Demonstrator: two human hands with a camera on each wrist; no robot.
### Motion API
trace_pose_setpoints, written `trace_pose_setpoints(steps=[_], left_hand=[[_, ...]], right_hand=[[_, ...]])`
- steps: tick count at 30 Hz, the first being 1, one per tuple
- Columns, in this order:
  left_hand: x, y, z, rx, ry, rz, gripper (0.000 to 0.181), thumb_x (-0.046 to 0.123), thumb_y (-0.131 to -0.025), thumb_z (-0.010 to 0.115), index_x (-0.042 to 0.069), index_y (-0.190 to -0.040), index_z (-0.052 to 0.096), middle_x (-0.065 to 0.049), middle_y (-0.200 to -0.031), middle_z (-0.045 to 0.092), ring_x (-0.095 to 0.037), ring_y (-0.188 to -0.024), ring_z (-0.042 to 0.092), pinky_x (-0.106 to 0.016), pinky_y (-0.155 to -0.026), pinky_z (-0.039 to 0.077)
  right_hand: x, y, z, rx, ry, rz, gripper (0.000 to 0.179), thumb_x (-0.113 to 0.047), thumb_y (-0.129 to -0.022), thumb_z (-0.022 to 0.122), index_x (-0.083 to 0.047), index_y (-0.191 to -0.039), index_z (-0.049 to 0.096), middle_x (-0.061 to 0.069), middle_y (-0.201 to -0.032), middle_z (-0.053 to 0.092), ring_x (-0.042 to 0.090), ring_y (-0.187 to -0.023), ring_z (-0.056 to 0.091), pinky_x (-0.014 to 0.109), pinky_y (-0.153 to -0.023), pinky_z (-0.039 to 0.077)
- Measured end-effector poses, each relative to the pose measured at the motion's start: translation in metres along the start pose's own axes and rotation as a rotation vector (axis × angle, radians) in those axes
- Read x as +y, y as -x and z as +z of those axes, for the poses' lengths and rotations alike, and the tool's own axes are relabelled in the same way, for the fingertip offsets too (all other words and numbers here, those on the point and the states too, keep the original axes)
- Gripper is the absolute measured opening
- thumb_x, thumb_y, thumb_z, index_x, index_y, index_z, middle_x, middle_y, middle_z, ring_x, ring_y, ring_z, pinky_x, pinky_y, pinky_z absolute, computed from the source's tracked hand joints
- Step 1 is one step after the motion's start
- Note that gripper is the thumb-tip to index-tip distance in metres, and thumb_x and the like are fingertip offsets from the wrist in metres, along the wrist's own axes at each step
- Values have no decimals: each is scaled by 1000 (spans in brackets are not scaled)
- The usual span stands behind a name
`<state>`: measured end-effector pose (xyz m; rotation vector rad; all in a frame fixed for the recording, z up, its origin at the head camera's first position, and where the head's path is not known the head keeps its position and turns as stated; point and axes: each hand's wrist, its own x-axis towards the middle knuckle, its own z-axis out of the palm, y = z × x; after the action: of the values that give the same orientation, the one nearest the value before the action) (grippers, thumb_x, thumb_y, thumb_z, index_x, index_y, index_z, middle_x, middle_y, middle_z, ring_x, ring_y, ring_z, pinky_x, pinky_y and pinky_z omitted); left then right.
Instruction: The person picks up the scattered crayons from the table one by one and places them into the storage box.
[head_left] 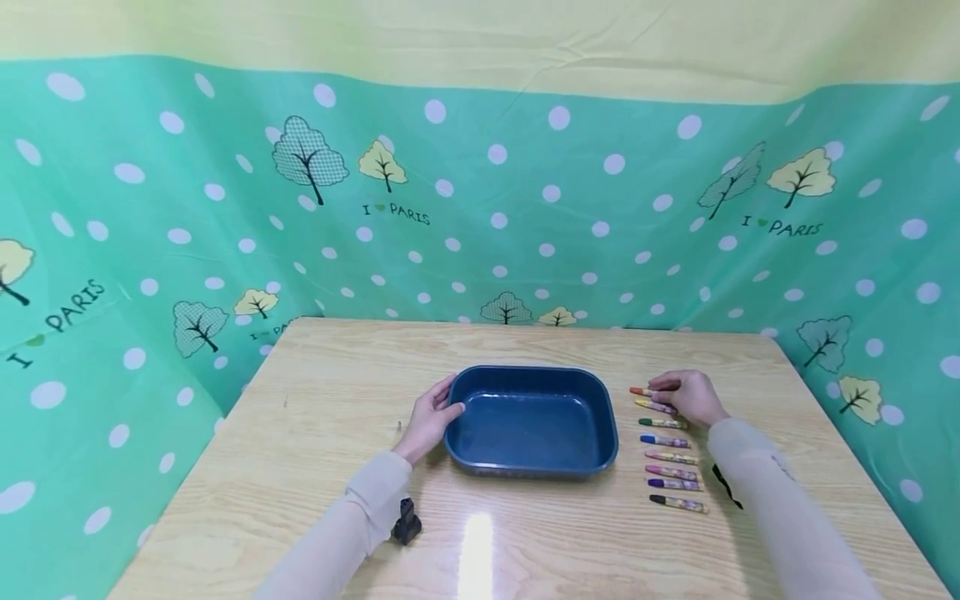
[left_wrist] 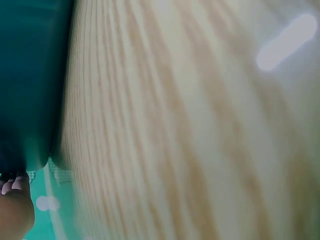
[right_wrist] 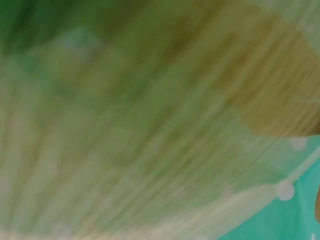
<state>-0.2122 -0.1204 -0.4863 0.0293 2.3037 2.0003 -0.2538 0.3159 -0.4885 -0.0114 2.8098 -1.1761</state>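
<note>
A dark blue rectangular basin (head_left: 534,432) sits on the table, nothing inside it. My left hand (head_left: 431,420) grips its left rim, thumb over the edge and fingers on the outer wall. To the right lies a column of wrapped crayons. At its far end my right hand (head_left: 692,395) pinches the orange crayon (head_left: 639,391), covering its right part. The yellow crayon (head_left: 654,406) lies just below the thumb. Nearer me come the green crayon (head_left: 662,423), the blue crayon (head_left: 663,441), then pink ones, the purple crayon (head_left: 673,484) and the black crayon (head_left: 678,503).
The wooden table (head_left: 300,433) reaches back to a green dotted curtain (head_left: 480,200), which also hangs along both sides. A small black object (head_left: 407,523) shows by the left sleeve. The right wrist view is blurred, mostly wood grain and curtain.
</note>
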Motion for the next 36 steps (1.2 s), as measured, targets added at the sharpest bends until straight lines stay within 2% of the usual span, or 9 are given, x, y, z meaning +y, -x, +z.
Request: trace_pose_setpoints(steps=[5, 9, 12, 15, 18, 22, 27, 31, 36], left_hand=[[1, 0, 0, -6, -5, -13, 57, 2, -86, 55, 5, -140, 36, -21, -142, 38, -34, -128, 40, -39, -104, 38], [5, 1, -2, -15, 20, -28, 58, 1, -86, 56, 3, -140, 35, -22, -142, 37, -35, -128, 39, -39, -104, 38], [17, 7, -2, -25, 24, -26, 57, -2, -86, 54, -1, -139, 34, -25, -142, 35, -37, -129, 37, -41, -105, 37], [30, 15, -1, -33, 13, -23, 58, -3, -86, 53, -4, -139, 31, -26, -142, 34, -39, -129, 36, -42, -105, 36], [22, 11, -1, -30, 15, -24, 59, -1, -87, 53, -1, -141, 30, -23, -144, 33, -37, -130, 35, -41, -106, 35], [3, 2, -2, -19, 11, -12, 58, 1, -87, 55, 3, -141, 33, -21, -144, 34, -36, -130, 37, -41, -105, 36], [1, 3, -1, -5, -2, -10, 56, 2, -86, 55, 6, -139, 37, -20, -141, 39, -35, -127, 41, -41, -105, 38], [2, 2, -1, 17, -11, -23, 56, 2, -85, 56, 7, -139, 39, -18, -140, 41, -33, -127, 43, -40, -104, 39], [3, 0, 0, 22, -7, -34, 57, 3, -85, 57, 9, -139, 39, -17, -140, 42, -32, -127, 43, -39, -104, 39]], right_hand=[[-2, 2, -2, -16, -15, 5, 24, -5, -84, 62, 0, -107, 66, 19, -103, 66, 13, -80, 63, 22, -61, 54], [-8, 5, -8, -1, 23, -42, 27, -16, -85, 64, -3, -109, 66, 18, -108, 65, 23, -90, 63, 30, -71, 56], [-16, 10, -13, 11, 46, -87, 28, -19, -86, 63, -4, -110, 65, 18, -110, 64, 29, -96, 62, 36, -78, 56], [-30, 14, -18, 26, 47, -121, 28, -19, -87, 61, -3, -111, 65, 18, -110, 64, 30, -97, 63, 38, -79, 56], [-46, 18, -21, 42, 66, -153, 29, -21, -87, 61, -4, -111, 66, 18, -110, 65, 29, -95, 64, 35, -76, 57], [-69, 23, -20, 46, 79, -177, 29, -22, -87, 62, -4, -110, 66, 17, -109, 66, 28, -94, 64, 34, -74, 57], [-95, 25, -12, 41, 52, -199, 28, -22, -86, 63, -5, -109, 67, 15, -107, 67, 27, -96, 64, 33, -73, 58], [-112, 25, -1, 26, 27, -251, 28, -21, -85, 64, -6, -108, 68, 13, -106, 68, 26, -96, 64, 33, -74, 58], [-124, 24, 15, 4, -2, -273, 27, -20, -83, 66, -7, -106, 69, 10, -104, 69, 24, -95, 65, 32, -74, 58]])
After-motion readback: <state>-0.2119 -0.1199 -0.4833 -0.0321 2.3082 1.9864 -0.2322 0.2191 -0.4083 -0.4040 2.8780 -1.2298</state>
